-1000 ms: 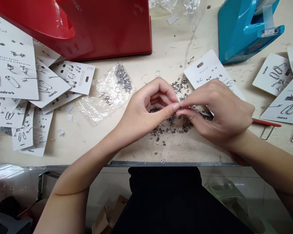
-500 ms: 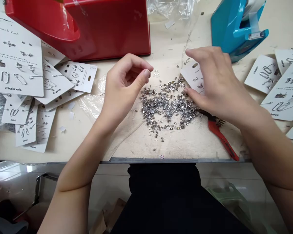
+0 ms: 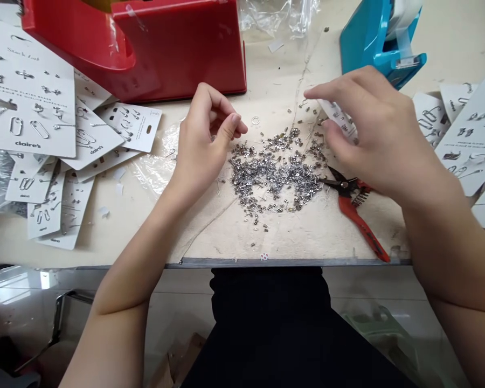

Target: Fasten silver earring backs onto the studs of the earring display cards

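A heap of small silver metal earring parts (image 3: 277,171) lies on the table between my hands. My left hand (image 3: 206,140) hovers at the heap's left edge, fingers curled with thumb against fingertips; what it pinches is too small to make out. My right hand (image 3: 372,129) is at the heap's right side, gripping a white earring card (image 3: 339,116) by its edge and tilting it up off the table. A small metal ring (image 3: 255,120) lies loose just beyond my left fingertips.
Red-handled snips (image 3: 353,207) lie by my right wrist. A red tape dispenser (image 3: 145,43) stands at the back left, a blue one (image 3: 378,40) at the back right. White earring cards (image 3: 44,118) pile up left and more cards (image 3: 472,134) right. A clear plastic bag (image 3: 157,161) lies under my left hand.
My hands, pinched together over the heap a second ago, have parted. The right hand reached to the card and lifted its edge; the left drew back slightly left.
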Demonstrator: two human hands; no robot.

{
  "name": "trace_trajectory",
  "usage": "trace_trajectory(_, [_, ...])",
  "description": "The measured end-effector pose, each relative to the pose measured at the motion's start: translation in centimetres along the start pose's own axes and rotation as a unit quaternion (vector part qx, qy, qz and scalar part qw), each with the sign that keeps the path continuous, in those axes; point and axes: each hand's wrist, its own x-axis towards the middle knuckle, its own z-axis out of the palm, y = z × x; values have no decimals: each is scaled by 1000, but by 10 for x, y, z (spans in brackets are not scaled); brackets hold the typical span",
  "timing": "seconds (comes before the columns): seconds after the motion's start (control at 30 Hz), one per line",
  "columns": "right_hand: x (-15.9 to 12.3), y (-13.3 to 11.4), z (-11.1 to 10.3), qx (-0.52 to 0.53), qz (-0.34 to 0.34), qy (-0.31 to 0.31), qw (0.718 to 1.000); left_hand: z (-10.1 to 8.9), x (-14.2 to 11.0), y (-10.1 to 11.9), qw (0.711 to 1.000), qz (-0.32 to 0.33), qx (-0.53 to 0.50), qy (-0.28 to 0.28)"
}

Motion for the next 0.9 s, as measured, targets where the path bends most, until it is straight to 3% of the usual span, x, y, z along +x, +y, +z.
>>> trace_trajectory(0.17, [1, 0, -4, -23, 6, 17, 1000, -1, 2, -1, 996, 23, 82, 10])
trace_trajectory(0.37, [2, -2, -11, -44, 56, 25, 997, -2, 3, -3, 994, 31, 103, 22])
trace_trajectory(0.6, [4, 4, -16, -54, 79, 38, 995, -8, 6, -18, 974, 56, 219, -13])
trace_trajectory(0.7, [4, 9, -15, -41, 70, 55, 995, -8, 7, -26, 963, 78, 258, 7])
trace_trajectory(0.9, [3, 6, -17, -32, 75, 45, 996, -8, 6, -31, 966, 88, 239, 49])
